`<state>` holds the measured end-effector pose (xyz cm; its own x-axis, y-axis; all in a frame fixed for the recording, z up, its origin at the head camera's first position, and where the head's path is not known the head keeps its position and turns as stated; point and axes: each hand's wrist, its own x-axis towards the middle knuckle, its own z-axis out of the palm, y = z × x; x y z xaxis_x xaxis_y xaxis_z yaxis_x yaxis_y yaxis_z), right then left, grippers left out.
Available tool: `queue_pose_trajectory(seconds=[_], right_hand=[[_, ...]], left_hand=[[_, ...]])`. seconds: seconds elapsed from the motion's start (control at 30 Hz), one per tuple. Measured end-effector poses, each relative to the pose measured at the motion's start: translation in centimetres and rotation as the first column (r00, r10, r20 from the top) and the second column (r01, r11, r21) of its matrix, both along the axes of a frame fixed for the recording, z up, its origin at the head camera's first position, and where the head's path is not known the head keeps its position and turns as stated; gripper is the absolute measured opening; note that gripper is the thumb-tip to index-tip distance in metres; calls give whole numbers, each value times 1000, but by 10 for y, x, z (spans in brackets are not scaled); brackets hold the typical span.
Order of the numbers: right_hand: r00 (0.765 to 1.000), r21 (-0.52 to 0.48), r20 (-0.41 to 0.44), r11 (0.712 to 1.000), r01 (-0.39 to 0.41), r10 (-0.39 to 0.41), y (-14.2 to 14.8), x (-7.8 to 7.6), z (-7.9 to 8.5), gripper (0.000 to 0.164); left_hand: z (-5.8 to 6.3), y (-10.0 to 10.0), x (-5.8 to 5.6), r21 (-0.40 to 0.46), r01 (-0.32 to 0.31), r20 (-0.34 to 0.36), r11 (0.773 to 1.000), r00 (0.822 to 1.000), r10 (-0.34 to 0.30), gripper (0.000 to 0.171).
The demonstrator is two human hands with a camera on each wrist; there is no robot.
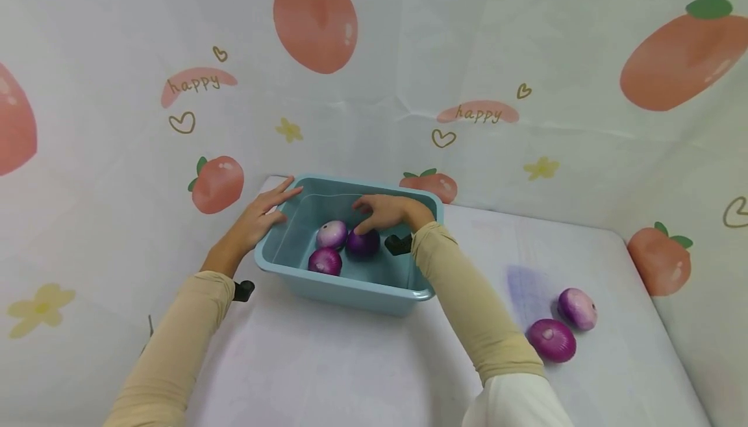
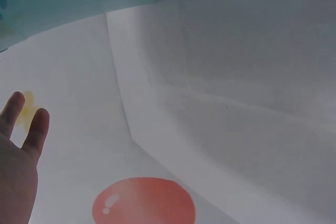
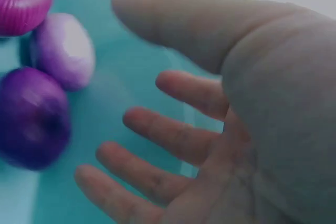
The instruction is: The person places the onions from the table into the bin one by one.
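Observation:
A blue-green plastic basin (image 1: 345, 289) stands near the back wall with three onions inside: a pale purple onion (image 1: 332, 235), a magenta onion (image 1: 324, 261) and a dark purple onion (image 1: 363, 244). My right hand (image 1: 382, 211) is inside the basin, above the dark onion. In the right wrist view its fingers (image 3: 170, 135) are spread, and a gap separates them from the onions. At the basin's left rim is my left hand (image 1: 260, 216), fingers extended over the edge; whether it touches the rim I cannot tell. The left wrist view shows two straight fingers (image 2: 37, 132).
Two more onions, one pale-sided (image 1: 577, 309) and one magenta (image 1: 552, 341), lie on the white-covered table (image 1: 345, 362) to the right, beside my right forearm. A fruit-printed sheet (image 1: 374, 57) hangs close behind the basin.

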<state>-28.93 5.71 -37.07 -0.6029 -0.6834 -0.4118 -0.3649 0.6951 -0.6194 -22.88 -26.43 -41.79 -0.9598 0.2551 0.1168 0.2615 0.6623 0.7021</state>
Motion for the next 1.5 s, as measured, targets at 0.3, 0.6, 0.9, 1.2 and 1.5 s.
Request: queue_pose_trajectory(seconds=[0.3, 0.6, 0.9, 1.2, 1.5], right_hand=[[999, -196, -7, 980, 38, -40, 50, 20, 30, 64], [993, -402, -5, 909, 109, -121, 112, 36, 30, 64], [944, -392, -66, 879, 272, -322, 184, 62, 35, 54], [885, -278, -152, 878, 389, -440, 253, 88, 25, 52], [841, -234, -178, 852, 468, -511, 316, 117, 1, 52]], left_hand=[[0, -2, 0, -2, -3, -5, 1000, 1000, 3, 63], [-1, -1, 0, -9, -2, -7, 1000, 1000, 2, 62], [-1, 0, 1, -10, -1, -2, 1000, 1000, 1, 63], [-3, 0, -1, 12, 4, -6, 1000, 1000, -4, 62], [-1, 0, 0, 7, 3, -9, 1000, 1000, -3, 62]])
